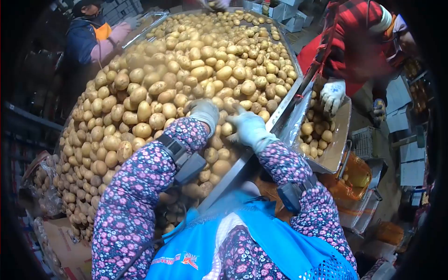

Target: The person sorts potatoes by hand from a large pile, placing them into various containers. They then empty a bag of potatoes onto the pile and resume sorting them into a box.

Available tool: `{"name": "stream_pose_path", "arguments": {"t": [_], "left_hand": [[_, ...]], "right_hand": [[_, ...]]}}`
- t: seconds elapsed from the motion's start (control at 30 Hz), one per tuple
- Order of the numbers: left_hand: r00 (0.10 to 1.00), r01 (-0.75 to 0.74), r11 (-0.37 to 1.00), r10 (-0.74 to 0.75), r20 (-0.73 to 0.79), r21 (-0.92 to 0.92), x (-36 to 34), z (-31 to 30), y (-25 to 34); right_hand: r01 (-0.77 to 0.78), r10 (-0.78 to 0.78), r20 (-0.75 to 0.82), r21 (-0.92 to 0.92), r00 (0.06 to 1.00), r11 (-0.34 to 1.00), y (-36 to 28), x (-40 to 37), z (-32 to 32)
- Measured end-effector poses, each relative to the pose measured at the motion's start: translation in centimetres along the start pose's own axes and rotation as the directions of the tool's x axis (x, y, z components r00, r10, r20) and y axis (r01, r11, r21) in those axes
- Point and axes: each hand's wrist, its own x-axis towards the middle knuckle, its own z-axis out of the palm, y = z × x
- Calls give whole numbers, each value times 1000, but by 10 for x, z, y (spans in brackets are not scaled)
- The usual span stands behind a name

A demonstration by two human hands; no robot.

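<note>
A large heap of potatoes (154, 88) fills the wide table in front of me. My left hand (205, 113), in a pale work glove, rests low among the potatoes with its fingers curled down; what lies under them is hidden. To its right, my right hand (251, 127) wears a similar glove and reaches in near the metal table edge (280, 112). Its fingers are spread, and one potato (227, 129) sits right at the fingertips. Both forearms carry dark strapped-on devices over flowered sleeves.
On the right a foil-lined cardboard box (343, 123) holds more potatoes, and a co-worker's gloved hand (332, 95) is over it. Another co-worker (88, 35) stands at the far left of the heap. An orange container (357, 170) and a white crate (363, 141) are below the box.
</note>
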Motion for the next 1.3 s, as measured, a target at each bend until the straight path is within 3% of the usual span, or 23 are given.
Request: {"name": "stream_pose_path", "arguments": {"t": [0.1,0.27,0.3,0.33,0.43,0.47,0.5,0.53,0.57,0.6,0.67,0.8,0.87,0.9,0.93,1.0,1.03,1.07,1.1,1.13,1.17,1.23,1.3], "left_hand": [[1000,5,1000,-5,21,-8,17,4,2],[999,-19,906,30,19,-423,-22,-22,-35],[983,-58,755,-71,-170,-654,1,22,-48],[978,-125,503,-82,-191,-855,2,32,-55],[988,116,150,83,129,-982,33,44,-47],[985,157,474,-143,100,-867,35,47,-31],[969,182,445,-233,82,-877,37,44,-17],[945,208,414,-320,72,-886,42,45,-7],[983,168,203,-101,150,-965,52,54,-21],[967,-217,607,26,-254,-764,49,57,-23],[981,83,-18,-174,85,-996,47,60,-22],[986,-13,-231,-163,26,-973,23,50,-13],[966,-259,-545,-152,-209,-797,18,45,-9],[964,-266,-528,-140,-226,-807,17,43,-10],[965,-263,-523,-141,-223,-811,12,36,-9],[964,-265,-554,-122,-238,-789,-9,23,-12],[975,-223,-578,-115,-192,-785,-22,14,-13],[954,-292,-443,-194,-228,-848,-35,6,-15],[931,-349,-318,-222,-288,-882,-42,6,-10],[903,-421,-282,-217,-370,-862,-41,23,-12],[890,-455,-351,-212,-404,-818,-54,12,1],[881,-472,-374,-152,-449,-798,-67,5,19],[900,-409,-465,-61,-432,-785,-83,-3,44]], "right_hand": [[-46,55,-11,410,998,911,34,2,1],[7,-76,204,318,976,948,43,45,-16],[-99,-76,389,410,918,907,55,66,-7],[137,-274,264,439,925,888,66,76,-5],[-291,-107,506,642,856,710,70,78,-26],[-365,-82,503,720,860,591,76,77,-21],[-118,-225,363,717,904,687,80,73,-22],[-176,-182,326,811,927,558,78,57,-25],[-140,-195,295,816,936,560,84,59,-17],[-104,-210,262,822,942,561,84,61,-14],[-118,-215,279,824,936,554,83,64,-11],[-56,-279,262,813,924,580,86,73,-2],[-99,-232,169,953,958,287,82,61,8],[-238,-180,250,968,952,84,70,40,-8],[-237,-183,248,968,951,78,70,36,2],[-22,-173,-11,983,985,-185,62,38,25],[-113,-195,29,892,980,-438,48,18,14],[122,-125,-183,914,975,-387,35,15,12],[115,-107,-147,959,983,-258,31,2,10],[166,-56,-166,986,984,-11,27,-20,-3],[350,-67,-361,814,930,464,32,-19,19],[166,-27,-167,985,986,-50,19,-69,-6],[194,103,-188,980,977,-49,12,-103,8]]}}
